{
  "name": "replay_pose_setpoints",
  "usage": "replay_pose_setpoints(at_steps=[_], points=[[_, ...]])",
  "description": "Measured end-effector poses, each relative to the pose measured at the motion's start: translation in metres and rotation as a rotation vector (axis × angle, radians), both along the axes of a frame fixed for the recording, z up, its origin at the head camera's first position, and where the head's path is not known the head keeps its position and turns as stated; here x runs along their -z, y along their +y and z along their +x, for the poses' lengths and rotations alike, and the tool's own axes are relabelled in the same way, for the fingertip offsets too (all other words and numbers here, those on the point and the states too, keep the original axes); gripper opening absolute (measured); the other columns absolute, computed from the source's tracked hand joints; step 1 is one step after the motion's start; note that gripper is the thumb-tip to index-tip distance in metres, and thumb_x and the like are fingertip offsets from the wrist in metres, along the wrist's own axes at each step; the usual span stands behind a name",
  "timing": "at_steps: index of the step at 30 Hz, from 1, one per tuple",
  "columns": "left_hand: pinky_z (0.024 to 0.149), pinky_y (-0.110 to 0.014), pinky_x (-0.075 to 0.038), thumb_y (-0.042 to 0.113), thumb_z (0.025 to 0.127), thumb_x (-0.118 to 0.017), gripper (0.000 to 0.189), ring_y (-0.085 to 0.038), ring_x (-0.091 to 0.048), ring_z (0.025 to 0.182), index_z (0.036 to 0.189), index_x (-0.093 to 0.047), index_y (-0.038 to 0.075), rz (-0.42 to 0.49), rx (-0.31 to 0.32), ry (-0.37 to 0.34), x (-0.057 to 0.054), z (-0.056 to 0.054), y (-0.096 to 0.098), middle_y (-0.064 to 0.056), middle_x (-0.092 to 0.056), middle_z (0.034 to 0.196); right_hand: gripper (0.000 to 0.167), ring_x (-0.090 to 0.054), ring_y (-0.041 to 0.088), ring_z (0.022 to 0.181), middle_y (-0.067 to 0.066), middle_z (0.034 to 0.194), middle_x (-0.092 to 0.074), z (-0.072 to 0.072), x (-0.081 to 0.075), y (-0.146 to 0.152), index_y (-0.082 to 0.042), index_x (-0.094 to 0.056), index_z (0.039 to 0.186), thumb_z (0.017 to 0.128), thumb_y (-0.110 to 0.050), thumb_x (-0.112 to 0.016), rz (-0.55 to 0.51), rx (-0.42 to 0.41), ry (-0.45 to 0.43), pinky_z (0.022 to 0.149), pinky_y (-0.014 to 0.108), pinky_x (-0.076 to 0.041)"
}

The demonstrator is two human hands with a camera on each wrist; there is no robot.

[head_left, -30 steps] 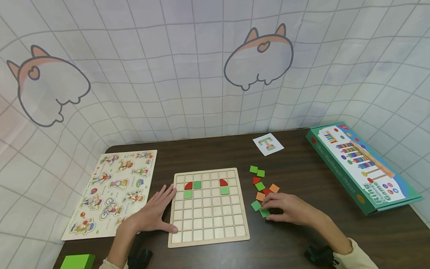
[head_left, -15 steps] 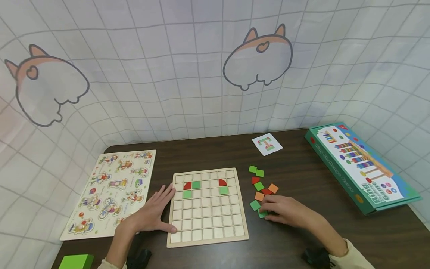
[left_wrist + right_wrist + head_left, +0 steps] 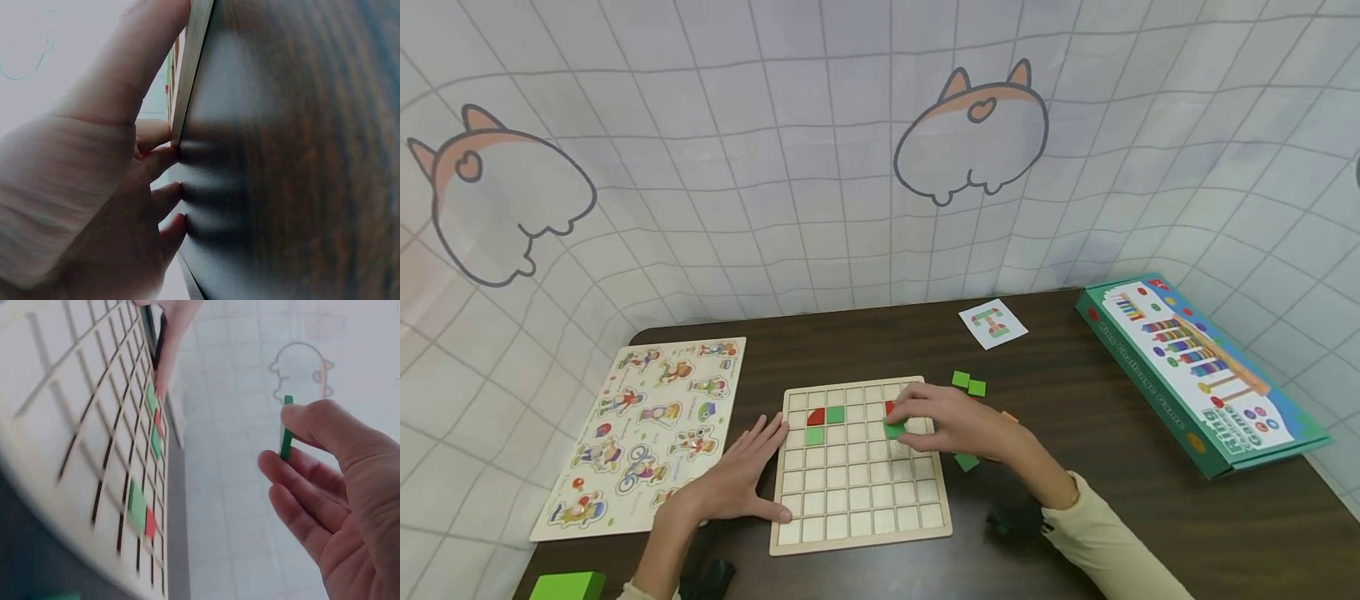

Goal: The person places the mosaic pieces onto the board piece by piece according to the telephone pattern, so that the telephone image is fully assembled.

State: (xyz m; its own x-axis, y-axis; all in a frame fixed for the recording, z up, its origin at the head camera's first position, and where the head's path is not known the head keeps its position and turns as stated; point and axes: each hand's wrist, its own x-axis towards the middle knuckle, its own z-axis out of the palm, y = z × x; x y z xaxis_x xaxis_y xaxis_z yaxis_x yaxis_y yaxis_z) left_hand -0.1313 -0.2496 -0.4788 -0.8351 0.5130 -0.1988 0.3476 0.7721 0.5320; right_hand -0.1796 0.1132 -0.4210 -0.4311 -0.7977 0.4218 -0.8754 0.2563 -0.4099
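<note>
My right hand (image 3: pixel 951 421) pinches a green square tile (image 3: pixel 287 428) between thumb and fingers. It is over the upper right part of the wooden grid board (image 3: pixel 857 529), and the right wrist view shows the tile edge-on, raised clear of the board. Set in the cells are a red quarter-round tile (image 3: pixel 816 417), green tiles (image 3: pixel 836 414) beside and below it, and a red and green pair (image 3: pixel 137 509) farther right, partly covered by my right hand in the head view. My left hand (image 3: pixel 737 479) lies spread at the board's left edge, its thumb on the rim.
Loose green tiles (image 3: pixel 967 462) and others lie right of the board, partly hidden by my right arm. A pattern card (image 3: pixel 993 324) lies behind them. A picture puzzle board (image 3: pixel 647 433) is at left, a green game box (image 3: pixel 1198 375) at right, a green block (image 3: pixel 568 586) at front left.
My right hand has picked up a green tile from the loose pile and moved left with it, over the board. The left hand stays at the board's edge.
</note>
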Motion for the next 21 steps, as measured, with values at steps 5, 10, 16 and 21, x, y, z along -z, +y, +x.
replay_pose_setpoints(at_steps=[5, 10, 16, 21], points=[[0.114, -0.068, -0.013, 0.057, 0.069, -0.080, 0.122, -0.048, -0.005, 0.149, 0.155, -0.013, 0.001, -0.002, 0.001, -0.003, -0.001, 0.000, 0.001, -0.022, -0.009, 0.163, 0.018, -0.064, 0.016, 0.087, 0.004, 0.106, -0.064, -0.020, 0.007, -0.039, -0.008, -0.071, 0.104, 0.087, -0.012, -0.072, 0.056, 0.044, -0.009, 0.075, 0.021, -0.053], [0.115, -0.068, -0.012, 0.058, 0.069, -0.079, 0.122, -0.047, -0.004, 0.149, 0.156, -0.013, 0.002, -0.010, -0.002, -0.009, -0.002, 0.000, 0.001, -0.021, -0.009, 0.163, 0.016, -0.065, 0.018, 0.087, 0.008, 0.107, -0.065, -0.031, 0.015, -0.063, -0.005, -0.072, 0.102, 0.089, -0.013, -0.070, 0.185, 0.099, -0.024, 0.074, 0.019, -0.052], [0.115, -0.067, -0.012, 0.059, 0.070, -0.079, 0.123, -0.045, -0.003, 0.150, 0.156, -0.012, 0.003, -0.017, -0.001, -0.015, -0.002, -0.001, 0.002, -0.019, -0.009, 0.163, 0.016, -0.065, 0.019, 0.093, 0.009, 0.109, -0.066, -0.035, 0.026, -0.072, -0.006, -0.072, 0.103, 0.092, -0.016, -0.066, 0.300, 0.150, -0.105, 0.077, 0.024, -0.053], [0.115, -0.067, -0.012, 0.059, 0.069, -0.079, 0.123, -0.045, -0.004, 0.150, 0.156, -0.013, 0.002, -0.018, -0.007, -0.012, -0.001, 0.000, 0.001, -0.019, -0.010, 0.163, 0.017, -0.065, 0.018, 0.096, 0.007, 0.110, -0.067, -0.036, 0.035, -0.076, -0.007, -0.071, 0.105, 0.093, -0.018, -0.066, 0.316, 0.205, -0.118, 0.080, 0.026, -0.054]])
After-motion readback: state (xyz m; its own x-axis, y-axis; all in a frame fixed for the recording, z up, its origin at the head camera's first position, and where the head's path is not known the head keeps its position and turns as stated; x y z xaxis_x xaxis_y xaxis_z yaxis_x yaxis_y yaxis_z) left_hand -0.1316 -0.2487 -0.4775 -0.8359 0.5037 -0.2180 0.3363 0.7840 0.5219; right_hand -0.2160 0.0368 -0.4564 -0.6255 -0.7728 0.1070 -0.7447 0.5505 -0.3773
